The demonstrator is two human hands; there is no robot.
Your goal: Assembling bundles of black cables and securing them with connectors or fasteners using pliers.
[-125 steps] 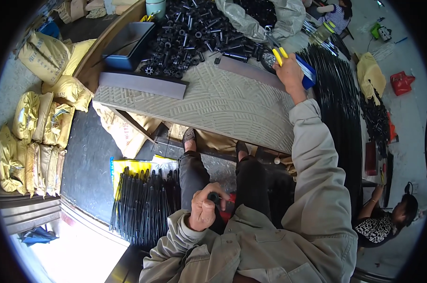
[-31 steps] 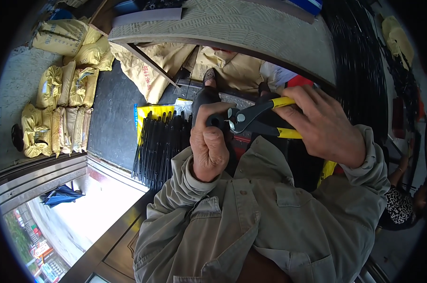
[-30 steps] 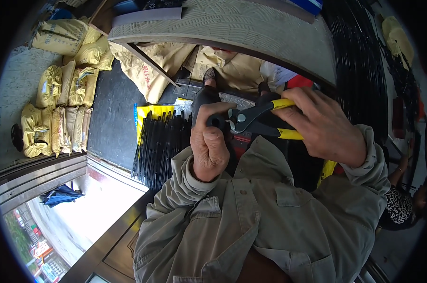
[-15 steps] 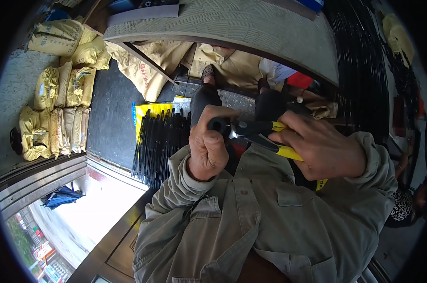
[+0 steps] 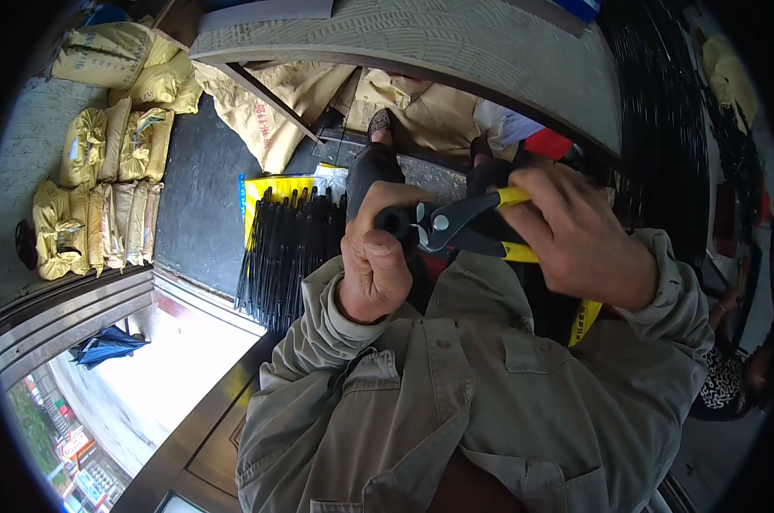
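Note:
My left hand [image 5: 376, 265] is closed around a black round tube-like piece [image 5: 394, 224], its hollow end facing up past the curled fingers and thumb. In my right hand [image 5: 579, 244] is a pair of cutting pliers [image 5: 462, 226] with black and yellow handles spread apart. The fingers lie over the upper handle and the lower handle rests against the palm side. The plier jaws are parted at the right edge of the black piece; whether they grip anything cannot be made out. The rest of the black piece is hidden by my left hand.
A bundle of long black rods [image 5: 288, 248] lies left of my legs on a yellow sheet [image 5: 257, 190]. A patterned worktop [image 5: 455, 38] spans the far side. Stacked yellow sacks [image 5: 83, 154] line the left wall. Black strands [image 5: 660, 128] hang at right; another person [image 5: 733, 376] is at the right rim.
The plier handles have spread wider, and the tool has turned so its pivot shows. My right fingers have moved up with the upper handle. My left hand has stayed nearly in place.

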